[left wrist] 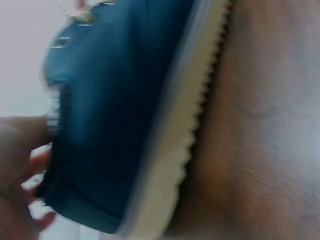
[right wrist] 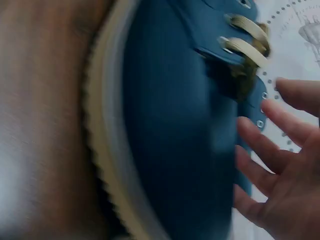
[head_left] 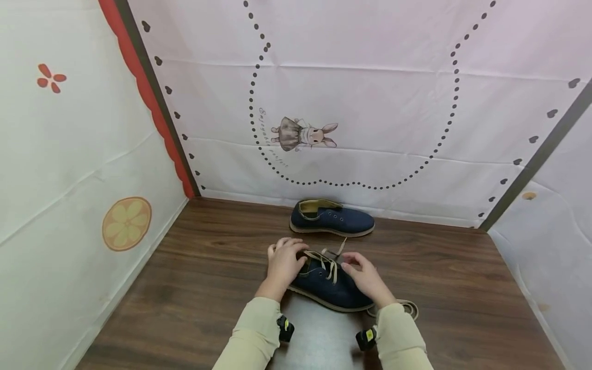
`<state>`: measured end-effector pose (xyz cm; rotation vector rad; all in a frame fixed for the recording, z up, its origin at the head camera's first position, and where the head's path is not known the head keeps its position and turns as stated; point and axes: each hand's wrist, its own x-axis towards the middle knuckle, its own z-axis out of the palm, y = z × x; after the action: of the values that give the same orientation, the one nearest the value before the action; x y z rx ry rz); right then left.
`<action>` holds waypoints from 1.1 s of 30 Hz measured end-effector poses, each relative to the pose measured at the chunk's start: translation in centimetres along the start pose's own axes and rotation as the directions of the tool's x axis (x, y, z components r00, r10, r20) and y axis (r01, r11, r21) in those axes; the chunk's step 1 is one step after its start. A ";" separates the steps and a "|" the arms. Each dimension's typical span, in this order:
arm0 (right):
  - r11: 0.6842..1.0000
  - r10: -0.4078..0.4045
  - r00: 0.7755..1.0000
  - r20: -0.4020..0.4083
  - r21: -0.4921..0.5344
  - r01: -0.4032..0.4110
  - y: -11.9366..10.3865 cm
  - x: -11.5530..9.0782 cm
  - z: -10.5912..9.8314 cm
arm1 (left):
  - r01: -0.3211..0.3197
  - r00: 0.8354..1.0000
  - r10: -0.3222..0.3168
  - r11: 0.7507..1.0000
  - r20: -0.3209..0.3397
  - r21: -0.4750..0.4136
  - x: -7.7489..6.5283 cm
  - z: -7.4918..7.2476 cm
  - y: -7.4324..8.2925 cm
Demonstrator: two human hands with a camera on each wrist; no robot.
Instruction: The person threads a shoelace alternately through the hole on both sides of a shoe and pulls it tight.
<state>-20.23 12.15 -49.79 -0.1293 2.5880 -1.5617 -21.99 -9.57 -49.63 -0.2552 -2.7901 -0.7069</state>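
A navy shoe with a tan sole lies sideways on the wooden surface, its toe to the right. A beige lace runs through some of its eyelets, and one end sticks up toward the back. My left hand is at the heel, with the thumb at the collar and the fingers loosely bent around the back of the opening. Over the front of the shoe is my right hand, fingers spread and relaxed near the lace. In the right wrist view its fingertips overlap the shoe's upper edge and grip nothing.
A second navy shoe, with bare eyelets, stands behind near the back wall. To the right, partly under my right forearm, lies a coiled beige lace. Printed white sheets form walls around the brown wooden surface.
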 end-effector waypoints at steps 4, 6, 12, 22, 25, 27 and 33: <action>0.999 -0.050 0.998 -0.034 0.012 0.051 0.6 -0.6 0.5 | -0.077 0.990 0.083 0.995 -0.112 0.060 -0.2 0.2 0.0; 0.997 -0.080 0.996 -0.048 -0.004 0.080 0.6 -0.7 0.6 | -0.115 0.985 0.116 0.993 -0.128 0.016 -0.4 -0.4 -0.1; 0.997 -0.071 0.995 -0.067 -0.029 0.069 0.9 -0.7 0.7 | 0.081 0.971 0.091 0.747 0.222 -0.660 -0.5 -3.1 -0.7; 0.993 -0.103 0.988 -0.117 -0.069 0.096 1.3 -0.8 0.9 | 0.186 0.938 0.300 -0.023 0.171 -0.982 -0.4 -5.8 -2.5; 0.976 -0.214 0.960 -0.181 -0.074 0.204 0.7 -1.0 1.1 | 0.176 0.938 0.277 0.134 0.207 -0.975 0.0 -5.6 -1.9; 0.956 -0.287 0.940 -0.184 -0.114 0.269 0.1 -1.1 1.5 | 0.147 0.940 0.246 0.330 0.235 -0.932 0.3 -4.8 -1.4; 0.904 -0.322 0.945 -0.056 -0.315 0.289 -1.0 -1.3 2.9 | -0.007 0.943 0.176 0.857 0.281 -0.516 0.7 -1.9 0.1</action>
<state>-18.50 9.27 -50.17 -0.5177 2.9974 -1.2649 -22.21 -10.39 -47.78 -0.6526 -2.7910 -1.4980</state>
